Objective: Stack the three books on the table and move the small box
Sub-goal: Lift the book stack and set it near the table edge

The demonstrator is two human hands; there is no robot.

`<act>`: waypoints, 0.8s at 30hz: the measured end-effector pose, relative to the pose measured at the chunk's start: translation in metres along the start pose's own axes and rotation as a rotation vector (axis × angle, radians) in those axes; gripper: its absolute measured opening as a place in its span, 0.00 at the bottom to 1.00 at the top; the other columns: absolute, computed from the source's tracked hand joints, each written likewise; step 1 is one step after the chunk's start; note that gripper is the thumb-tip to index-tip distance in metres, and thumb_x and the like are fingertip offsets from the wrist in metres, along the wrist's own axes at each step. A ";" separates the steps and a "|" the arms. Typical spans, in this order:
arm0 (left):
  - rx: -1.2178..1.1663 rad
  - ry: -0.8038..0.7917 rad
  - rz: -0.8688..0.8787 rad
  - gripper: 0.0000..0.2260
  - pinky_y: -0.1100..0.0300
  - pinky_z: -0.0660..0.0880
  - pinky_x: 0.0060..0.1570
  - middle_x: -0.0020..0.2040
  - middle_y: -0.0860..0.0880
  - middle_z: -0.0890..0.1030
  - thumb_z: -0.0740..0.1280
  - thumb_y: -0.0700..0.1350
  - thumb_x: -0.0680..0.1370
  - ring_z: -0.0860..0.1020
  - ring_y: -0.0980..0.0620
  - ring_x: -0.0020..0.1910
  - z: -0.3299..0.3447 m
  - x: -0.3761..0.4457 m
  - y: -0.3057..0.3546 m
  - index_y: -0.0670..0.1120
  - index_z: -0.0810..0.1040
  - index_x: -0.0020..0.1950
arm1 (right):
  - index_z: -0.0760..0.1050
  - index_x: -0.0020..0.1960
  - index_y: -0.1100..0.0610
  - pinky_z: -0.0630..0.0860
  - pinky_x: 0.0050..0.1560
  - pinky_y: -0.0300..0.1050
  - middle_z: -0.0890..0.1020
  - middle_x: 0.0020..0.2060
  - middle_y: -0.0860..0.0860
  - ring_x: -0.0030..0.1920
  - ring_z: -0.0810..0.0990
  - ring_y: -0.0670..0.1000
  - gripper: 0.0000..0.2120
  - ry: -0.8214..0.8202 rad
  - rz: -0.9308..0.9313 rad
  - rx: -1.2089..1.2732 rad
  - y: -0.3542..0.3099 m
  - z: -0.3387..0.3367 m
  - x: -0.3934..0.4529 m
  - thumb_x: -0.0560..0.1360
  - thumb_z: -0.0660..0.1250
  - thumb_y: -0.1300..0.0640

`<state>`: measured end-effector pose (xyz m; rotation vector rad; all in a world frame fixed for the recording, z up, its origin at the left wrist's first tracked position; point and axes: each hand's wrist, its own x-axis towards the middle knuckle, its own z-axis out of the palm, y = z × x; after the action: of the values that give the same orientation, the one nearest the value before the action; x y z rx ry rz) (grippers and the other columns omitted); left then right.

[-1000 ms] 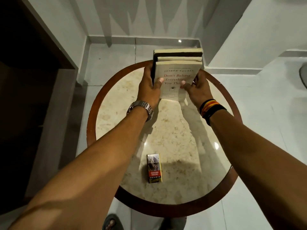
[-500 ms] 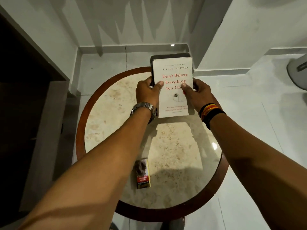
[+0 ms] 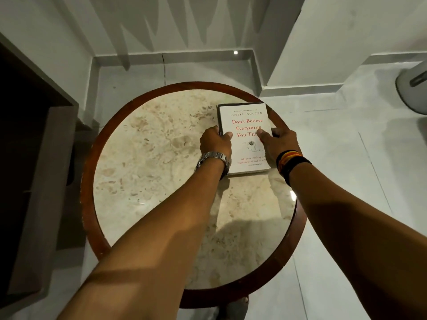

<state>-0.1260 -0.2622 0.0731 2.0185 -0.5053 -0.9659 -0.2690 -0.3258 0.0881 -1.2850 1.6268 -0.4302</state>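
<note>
Book stack [image 3: 245, 139] — both hands — table [image 3: 143, 162]

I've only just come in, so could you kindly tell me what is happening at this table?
A person is setting a stack of books, topped by a white paperback with red title lettering, onto the far right part of a round marble-topped table with a dark wooden rim. The left hand grips the stack's left edge and the right hand its right edge. The small box is not visible.

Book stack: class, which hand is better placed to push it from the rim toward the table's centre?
Right hand, probably: it sits on the rim-side edge of the book stack, while the left hand blocks the centre side.
</note>
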 end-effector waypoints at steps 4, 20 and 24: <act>0.094 0.017 0.040 0.09 0.57 0.71 0.43 0.53 0.40 0.86 0.70 0.44 0.80 0.84 0.40 0.52 0.010 0.002 -0.004 0.42 0.76 0.44 | 0.81 0.47 0.47 0.84 0.46 0.47 0.84 0.40 0.41 0.39 0.85 0.48 0.07 0.043 -0.023 -0.040 0.007 -0.002 0.010 0.76 0.72 0.44; 0.361 0.063 0.329 0.22 0.53 0.66 0.76 0.79 0.45 0.71 0.55 0.52 0.87 0.69 0.45 0.78 -0.055 -0.012 -0.039 0.46 0.68 0.80 | 0.69 0.76 0.50 0.71 0.46 0.31 0.77 0.72 0.50 0.61 0.80 0.52 0.25 0.143 -0.179 -0.142 -0.013 0.011 -0.022 0.81 0.67 0.47; 0.551 0.167 0.386 0.24 0.47 0.58 0.81 0.82 0.47 0.65 0.52 0.53 0.86 0.60 0.45 0.82 -0.122 -0.021 -0.098 0.47 0.65 0.81 | 0.73 0.74 0.55 0.72 0.72 0.52 0.78 0.71 0.53 0.70 0.76 0.56 0.25 0.174 -0.317 -0.169 -0.016 0.033 -0.047 0.79 0.70 0.48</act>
<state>-0.0431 -0.1303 0.0479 2.3266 -1.1129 -0.4427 -0.2344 -0.2810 0.1076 -1.6831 1.6333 -0.6219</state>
